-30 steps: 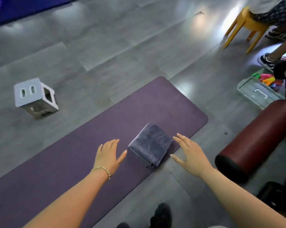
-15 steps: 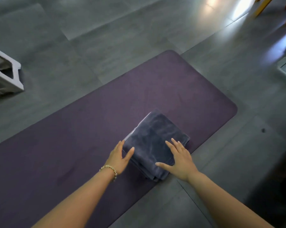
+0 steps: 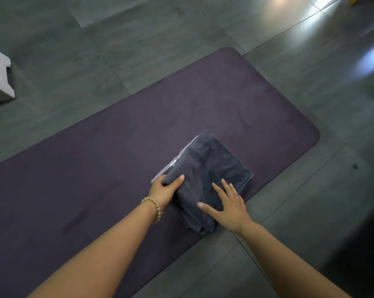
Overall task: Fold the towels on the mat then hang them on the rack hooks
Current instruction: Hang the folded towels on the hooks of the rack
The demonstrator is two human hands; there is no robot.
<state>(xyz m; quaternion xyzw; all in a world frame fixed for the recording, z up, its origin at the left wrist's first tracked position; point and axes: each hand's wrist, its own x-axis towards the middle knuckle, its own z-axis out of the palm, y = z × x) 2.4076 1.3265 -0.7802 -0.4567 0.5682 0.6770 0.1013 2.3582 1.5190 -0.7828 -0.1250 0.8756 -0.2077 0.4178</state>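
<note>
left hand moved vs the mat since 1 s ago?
Yes. The left hand went right across the purple mat, from bare mat onto the left edge of the folded grey towel, gripping it.

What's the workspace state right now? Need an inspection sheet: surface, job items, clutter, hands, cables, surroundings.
Surface: purple mat lying on a grey tiled floor.
Job's things: folded dark grey towel on the mat, near its near edge; a pale strip shows along its left side. No rack in view.
Clutter: white block on the floor at the left edge, cut off by the frame.
Hands: left hand grips the towel's left corner, thumb on top; right hand rests flat on the towel, fingers straight.
Cables: nothing seen.
Surroundings: light glare on the floor at upper right.
</note>
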